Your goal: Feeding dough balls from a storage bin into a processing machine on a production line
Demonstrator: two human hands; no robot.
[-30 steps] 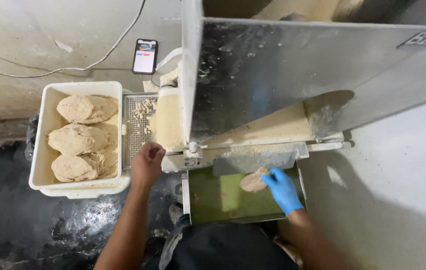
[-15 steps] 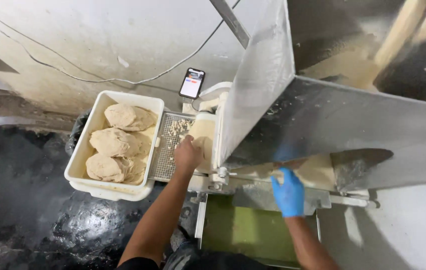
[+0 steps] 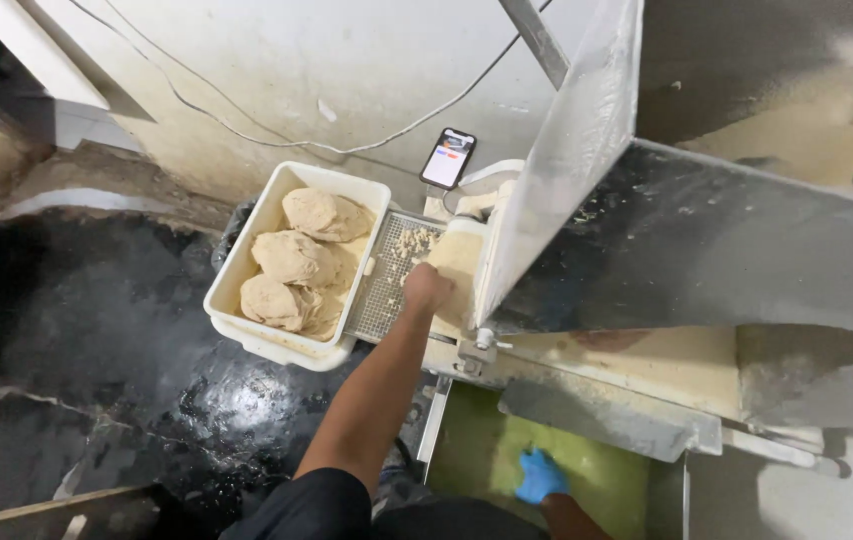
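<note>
Head: left hand (image 3: 427,287) touches dough sheet (image 3: 459,262).

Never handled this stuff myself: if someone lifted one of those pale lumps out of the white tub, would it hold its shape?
Probably not. The dough lumps look soft, slumped into each other in the white tub, so one would likely sag and stretch. Their dull, floury surfaces suggest tacky rather than slippery. They seem dense, unlikely to roll.

Bare left hand (image 3: 428,288) on dough sheet (image 3: 457,262), gloved right hand (image 3: 541,474) over green belt (image 3: 597,478), dough tub (image 3: 247,275) beside.

pale dough slab (image 3: 455,262) | flat on machine feed | beside perforated metal tray (image 3: 387,285)
</note>
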